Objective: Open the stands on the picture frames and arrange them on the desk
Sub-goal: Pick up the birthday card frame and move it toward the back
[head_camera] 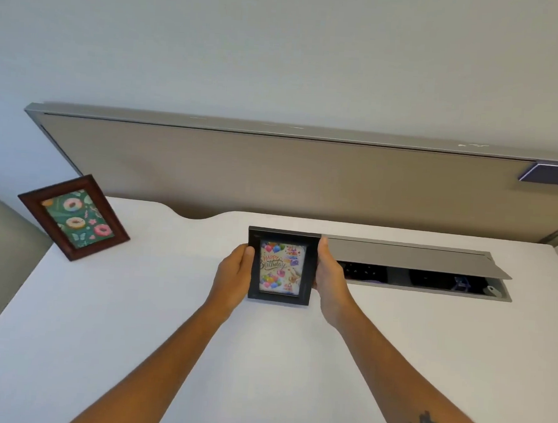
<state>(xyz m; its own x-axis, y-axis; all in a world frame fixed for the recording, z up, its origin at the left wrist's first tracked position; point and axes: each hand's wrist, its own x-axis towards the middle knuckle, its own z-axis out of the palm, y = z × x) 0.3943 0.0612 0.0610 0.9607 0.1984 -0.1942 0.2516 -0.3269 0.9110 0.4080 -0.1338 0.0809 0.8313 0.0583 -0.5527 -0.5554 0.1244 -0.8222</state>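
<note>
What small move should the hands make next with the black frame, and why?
Probably release it gently. Both the left hand and right hand grip the black frame by its sides, upright on the desk, facing forward like the brown frame. Its stand is hidden.

Bare white surface (140, 327) wide open in front, L and R of both forearms. Black frame (281, 266) upright mid-surface, held between both hands, blocking straight reach to back. Just R of it, open cable hatch (413, 286) w/ raised grey lid (409, 257): recess plus flap in the way. Brown frame (74, 216) leaning at far L corner, well apart. Grey partition (273, 171) closing off rear edge. Clear lane between the two frames.
</note>
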